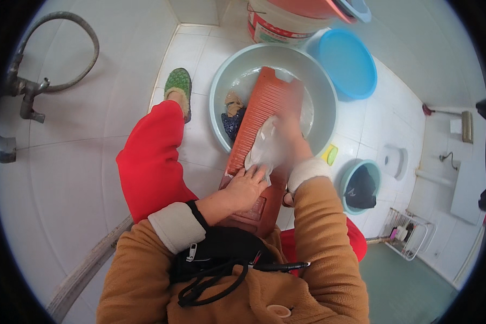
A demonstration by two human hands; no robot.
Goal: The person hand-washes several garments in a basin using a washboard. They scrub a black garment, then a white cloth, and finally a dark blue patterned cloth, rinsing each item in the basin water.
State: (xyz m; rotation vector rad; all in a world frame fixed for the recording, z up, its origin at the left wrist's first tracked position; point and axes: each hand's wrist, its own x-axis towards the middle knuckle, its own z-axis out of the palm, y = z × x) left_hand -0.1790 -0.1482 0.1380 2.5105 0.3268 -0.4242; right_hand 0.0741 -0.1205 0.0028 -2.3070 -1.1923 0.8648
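Note:
A reddish-brown plastic washboard leans in a large pale green basin, its lower end towards my lap. A wet white cloth lies on its ridges. My left hand presses on the cloth's near end with its fingers spread. My right hand is on the cloth's right side; it is blurred, so its fingers and grip are unclear. Dark blue cloth and tan cloth sit in the basin to the left of the board, by some water.
A blue basin and a large white bucket stand beyond. At right are a small basin with dark cloth, green soap on something yellow, a squat toilet and a wire rack. A tap is at left.

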